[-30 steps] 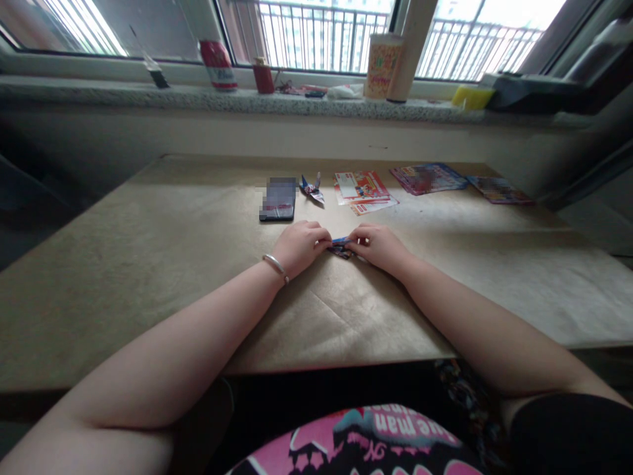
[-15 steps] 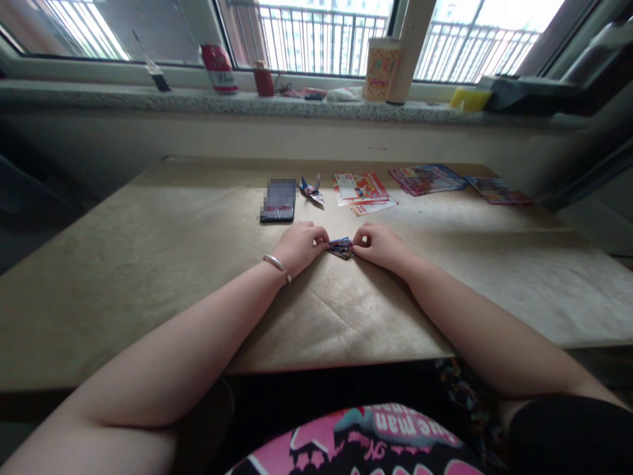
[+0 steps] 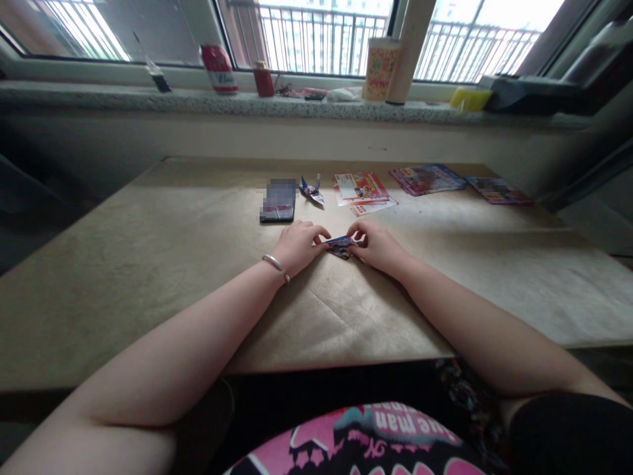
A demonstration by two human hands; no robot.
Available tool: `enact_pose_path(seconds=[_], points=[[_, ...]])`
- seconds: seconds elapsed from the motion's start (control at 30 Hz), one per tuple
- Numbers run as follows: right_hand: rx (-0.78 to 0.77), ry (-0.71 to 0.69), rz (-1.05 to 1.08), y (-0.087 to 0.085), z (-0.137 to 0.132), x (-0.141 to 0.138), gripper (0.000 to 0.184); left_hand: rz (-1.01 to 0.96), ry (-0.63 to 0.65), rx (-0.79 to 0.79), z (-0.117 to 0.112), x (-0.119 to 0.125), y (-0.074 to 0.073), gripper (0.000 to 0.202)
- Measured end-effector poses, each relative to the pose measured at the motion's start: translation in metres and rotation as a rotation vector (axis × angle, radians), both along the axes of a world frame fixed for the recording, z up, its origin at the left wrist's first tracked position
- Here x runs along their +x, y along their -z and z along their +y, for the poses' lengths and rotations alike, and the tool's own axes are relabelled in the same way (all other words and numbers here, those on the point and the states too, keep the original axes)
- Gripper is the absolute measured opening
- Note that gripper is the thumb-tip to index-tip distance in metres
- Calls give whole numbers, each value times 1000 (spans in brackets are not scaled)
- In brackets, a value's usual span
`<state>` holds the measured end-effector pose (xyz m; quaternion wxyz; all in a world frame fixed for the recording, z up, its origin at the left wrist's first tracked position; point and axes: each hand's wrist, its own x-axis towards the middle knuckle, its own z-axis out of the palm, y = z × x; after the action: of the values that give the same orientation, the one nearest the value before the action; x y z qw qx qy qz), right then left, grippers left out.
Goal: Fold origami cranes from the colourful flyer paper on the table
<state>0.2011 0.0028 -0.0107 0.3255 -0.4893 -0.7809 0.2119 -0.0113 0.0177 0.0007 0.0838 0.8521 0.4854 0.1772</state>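
A small folded piece of printed paper (image 3: 339,247), blue with mixed colours, lies on the table between my hands. My left hand (image 3: 301,247) pinches its left end between thumb and fingers; a silver bangle circles that wrist. At the paper's right end, my right hand (image 3: 374,245) has thumb and forefinger closed on it. Parts of both ends are hidden by the fingertips. Beyond my left hand stands a folded paper crane (image 3: 312,192) in blue, white and red, beside a dark phone (image 3: 279,200) lying flat.
Red and white printed sheets (image 3: 363,189) lie behind my right hand. Further right are a stack of colourful printed sheets (image 3: 428,179) and another pile (image 3: 498,190). On the windowsill stand a red can (image 3: 219,69), a red bottle (image 3: 264,80) and a paper cup (image 3: 381,69).
My right hand has shifted slightly left and its fingers have moved further over the paper's right end. The left hand stays almost in place.
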Motion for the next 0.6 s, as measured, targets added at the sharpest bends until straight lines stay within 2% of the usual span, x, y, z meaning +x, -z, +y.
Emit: enact_pose_path(seconds=[0.13,0.33,0.6], points=[[-42,-1,55,-1,-2,-5,25,39,1,19,-1,0,0,18],[-4,-34,62,1,-2,-4,28,10,45,71,0,-1,6,16],[170,-91,-214,-6,-8,-5,13,84,112,127,-5,2,1,14]])
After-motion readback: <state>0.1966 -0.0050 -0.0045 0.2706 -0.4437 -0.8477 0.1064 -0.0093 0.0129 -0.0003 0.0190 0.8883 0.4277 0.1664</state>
